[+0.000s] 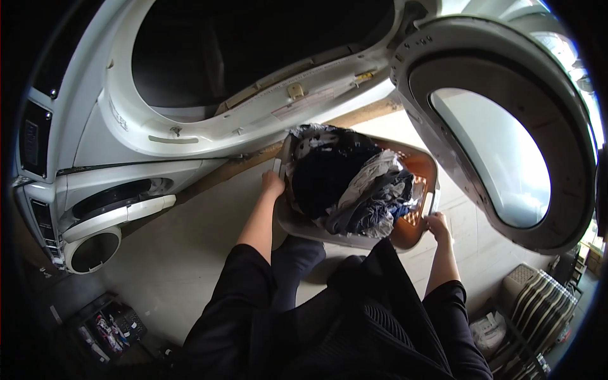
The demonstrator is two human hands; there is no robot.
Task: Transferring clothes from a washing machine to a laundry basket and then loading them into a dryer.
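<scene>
A plastic laundry basket [422, 164] is held in front of my body by its two side handles. My left hand [273, 184] is closed around the left handle, and my right hand [438, 225] grips the right one. Dark and pale grey clothes [351, 183] are heaped inside, rising above the rim. Just beyond the basket is the wide round opening of a dryer [223, 137], whose drum [190, 61] looks dark inside. Its thick round door [503, 142] with a glass window stands swung out to the right.
Another front-loading machine [118, 204] at the left also has its door ajar. A stack of ribbed plastic baskets [541, 304] stands at the lower right, beside a white bundle [489, 330]. A dark crate [114, 327] with packaged items is at the lower left on the pale floor [190, 266].
</scene>
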